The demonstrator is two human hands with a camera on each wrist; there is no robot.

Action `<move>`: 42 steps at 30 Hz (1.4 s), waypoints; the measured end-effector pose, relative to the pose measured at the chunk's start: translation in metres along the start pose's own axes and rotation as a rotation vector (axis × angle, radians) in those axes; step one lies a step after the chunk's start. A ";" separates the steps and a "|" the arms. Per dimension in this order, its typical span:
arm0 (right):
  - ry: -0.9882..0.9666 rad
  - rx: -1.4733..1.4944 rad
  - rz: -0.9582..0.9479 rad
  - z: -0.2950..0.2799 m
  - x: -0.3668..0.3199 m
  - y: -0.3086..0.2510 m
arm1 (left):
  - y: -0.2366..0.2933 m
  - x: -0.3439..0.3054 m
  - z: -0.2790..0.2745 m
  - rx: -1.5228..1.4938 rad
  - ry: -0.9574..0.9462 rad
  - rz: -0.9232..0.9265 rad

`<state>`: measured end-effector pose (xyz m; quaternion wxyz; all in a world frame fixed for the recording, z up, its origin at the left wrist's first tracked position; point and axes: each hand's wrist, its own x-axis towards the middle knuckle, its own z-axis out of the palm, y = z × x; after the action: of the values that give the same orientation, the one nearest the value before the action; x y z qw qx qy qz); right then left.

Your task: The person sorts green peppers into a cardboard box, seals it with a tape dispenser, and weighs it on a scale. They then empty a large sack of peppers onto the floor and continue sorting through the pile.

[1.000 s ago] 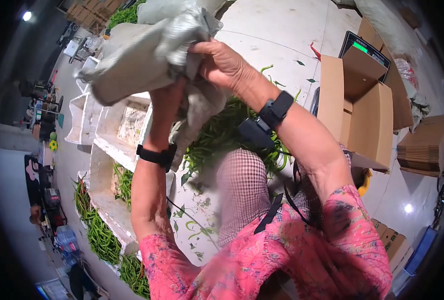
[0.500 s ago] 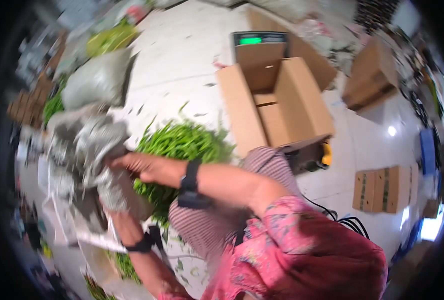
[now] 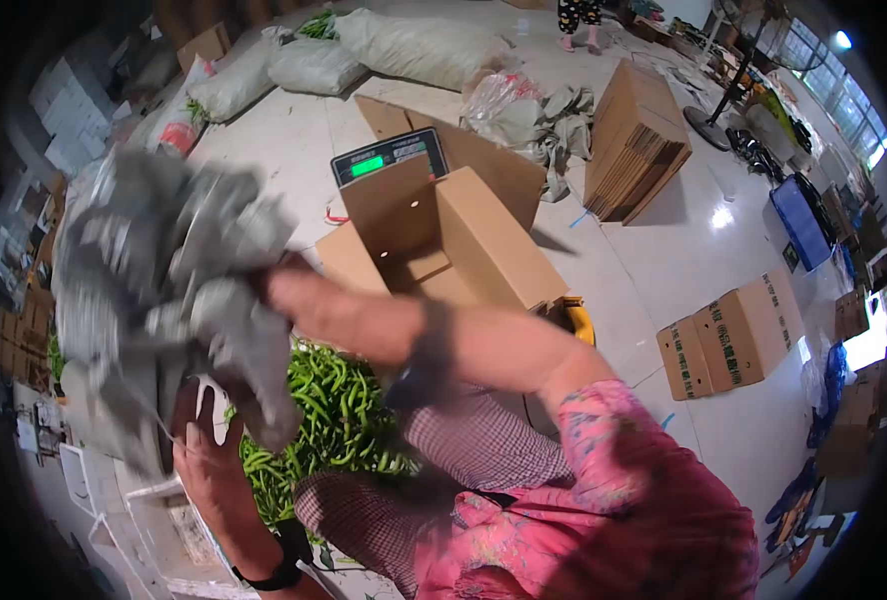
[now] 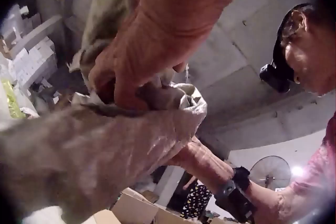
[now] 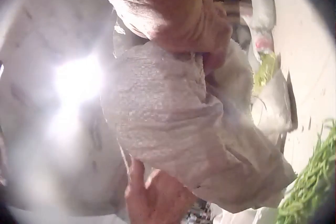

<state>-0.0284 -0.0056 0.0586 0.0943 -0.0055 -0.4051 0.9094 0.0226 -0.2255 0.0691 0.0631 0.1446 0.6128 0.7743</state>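
Observation:
A grey-white woven sack (image 3: 174, 290), crumpled and blurred in the head view, hangs between my two hands at the left. My right hand (image 3: 309, 300) grips its near side; in the right wrist view the fingers curl into the cloth of the sack (image 5: 163, 108). Lower down, my left hand (image 3: 209, 465) holds the sack's underside. The left wrist view has the left hand (image 4: 142, 56) with fingers bent into the folds near the sack's edge (image 4: 194, 103). Beneath the sack lies a heap of green chili peppers (image 3: 339, 410), close by my knees.
An open cardboard carton (image 3: 494, 240) stands beyond the peppers, before a scale (image 3: 389, 155) with a lit green display. White foam boxes (image 3: 164, 530) sit at lower left. Folded cartons (image 3: 639, 140), full sacks (image 3: 414, 50) and a standing fan (image 3: 709, 125) lie farther off. Another person's legs (image 3: 579, 20) show at the back.
The head view has swung right, bringing the carton and scale toward the middle. Held long and flat at first, the sack is now bunched up at the left, still in both hands.

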 end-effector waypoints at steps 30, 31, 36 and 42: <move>0.063 -0.180 0.819 -0.055 -0.198 0.127 | -0.309 -0.260 -0.227 0.294 0.340 -0.976; 0.064 -0.179 0.828 -0.054 -0.197 0.135 | -0.313 -0.257 -0.229 0.317 0.319 -0.978; 0.155 -0.280 0.907 -0.062 -0.197 0.194 | -0.338 -0.246 -0.234 0.393 0.206 -0.988; -0.630 -0.799 1.291 -0.164 -0.294 0.316 | -0.364 -0.255 -0.206 0.453 0.013 -1.048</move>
<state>0.2212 -0.1433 -0.3042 -0.5745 -0.0152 -0.6229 0.5308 0.1742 -0.3999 -0.3635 0.4024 -0.1734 0.7538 0.4897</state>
